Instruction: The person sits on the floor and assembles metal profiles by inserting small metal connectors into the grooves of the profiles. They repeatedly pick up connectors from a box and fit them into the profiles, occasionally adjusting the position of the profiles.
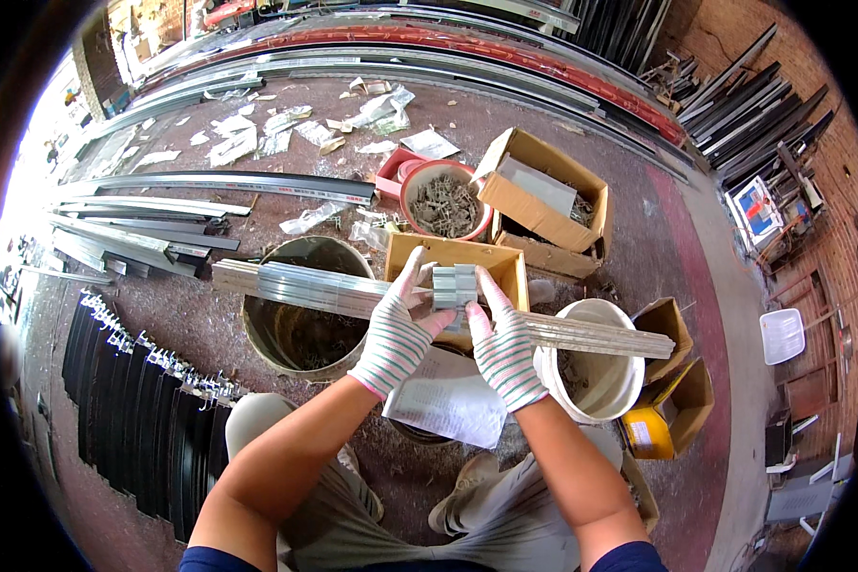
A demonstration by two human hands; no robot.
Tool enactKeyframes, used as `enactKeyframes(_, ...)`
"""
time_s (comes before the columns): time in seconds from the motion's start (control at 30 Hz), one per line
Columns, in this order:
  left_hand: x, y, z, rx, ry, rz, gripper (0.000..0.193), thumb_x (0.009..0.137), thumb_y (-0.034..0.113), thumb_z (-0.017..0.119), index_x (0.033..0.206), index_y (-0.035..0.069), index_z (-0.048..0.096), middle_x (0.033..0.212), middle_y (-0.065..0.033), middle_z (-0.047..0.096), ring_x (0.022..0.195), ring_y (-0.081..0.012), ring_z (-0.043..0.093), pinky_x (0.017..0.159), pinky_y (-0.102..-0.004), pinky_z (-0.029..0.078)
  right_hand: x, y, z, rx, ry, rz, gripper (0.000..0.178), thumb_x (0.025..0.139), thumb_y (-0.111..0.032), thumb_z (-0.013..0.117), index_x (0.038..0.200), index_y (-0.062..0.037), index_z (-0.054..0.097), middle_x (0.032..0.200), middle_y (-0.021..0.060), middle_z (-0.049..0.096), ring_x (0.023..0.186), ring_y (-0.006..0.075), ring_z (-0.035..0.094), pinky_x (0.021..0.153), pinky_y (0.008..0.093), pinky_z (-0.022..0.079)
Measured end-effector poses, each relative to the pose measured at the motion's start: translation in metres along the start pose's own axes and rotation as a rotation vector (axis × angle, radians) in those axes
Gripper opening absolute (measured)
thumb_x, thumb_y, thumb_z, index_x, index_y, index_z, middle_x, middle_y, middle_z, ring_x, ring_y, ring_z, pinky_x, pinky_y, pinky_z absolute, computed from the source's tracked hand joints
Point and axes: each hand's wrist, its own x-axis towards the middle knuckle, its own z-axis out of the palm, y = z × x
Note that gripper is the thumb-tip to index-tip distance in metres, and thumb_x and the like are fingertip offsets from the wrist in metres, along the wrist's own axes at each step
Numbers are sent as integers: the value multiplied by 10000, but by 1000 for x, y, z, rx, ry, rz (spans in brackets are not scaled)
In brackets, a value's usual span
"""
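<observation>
My left hand [397,334] and my right hand [505,353], in white gloves with green stripes and pink fingertips, face each other in front of me. Between them they pinch a small stack of silvery-grey metal profile pieces [456,286], thumbs below and fingers at the sides. Just beyond stands an open wooden box [507,265]. Under the hands, a bundle of long pale strips [601,336] spans sideways over the buckets, with clear-looking wrap [319,288] on its left part. Below the hands hangs a printed white sheet [448,400]. The hands hide the bundle's middle.
A dark bucket [257,329] is on the left, a white bucket [629,386] on the right. Beyond are a tub of small metal parts [445,205] and cardboard boxes [591,181]. Black profiles [133,410] lie at left; long bars [391,71] cross the far floor.
</observation>
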Motion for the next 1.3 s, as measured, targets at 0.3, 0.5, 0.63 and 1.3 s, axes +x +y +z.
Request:
enactKeyframes(0.3, -3, 4, -1, 284, 19, 205, 1015, 773, -110, 741, 1608, 119, 211, 1437, -157, 471, 1180, -224, 625, 938, -319, 561, -5, -6, 6, 164, 53, -122, 674, 877, -139, 740, 1451, 32, 431, 1274, 210, 592, 1164, 312, 609, 1041, 399, 475)
enactKeyframes(0.5, -5, 3, 1, 280, 18, 266, 1003, 771, -74, 774, 1600, 109, 239, 1419, -156, 481, 1146, -218, 622, 937, -337, 561, -8, -2, 13, 149, 107, -112, 864, 760, -209, 871, 1443, 60, 416, 1262, 188, 591, 1166, 276, 605, 1025, 391, 491)
enactKeyframes(0.63, -6, 7, 0, 473, -10, 411, 1011, 707, -99, 753, 1587, 96, 295, 1346, -157, 541, 1065, -232, 629, 899, -338, 565, -4, 2, 14, 221, 66, 62, 815, 768, -202, 855, 1414, 82, 449, 1247, 200, 615, 1156, 259, 609, 1030, 378, 488)
enactKeyframes(1.3, 41, 36, -78, 115, 362, 218, 677, 923, 21, 699, 1529, 65, 400, 1382, -109, 581, 1132, -183, 637, 993, -299, 525, 32, 63, -3, -624, -210, 253, 404, 828, -372, 749, 1009, -12, 718, 1053, 229, 690, 984, 384, 667, 898, 442, 533)
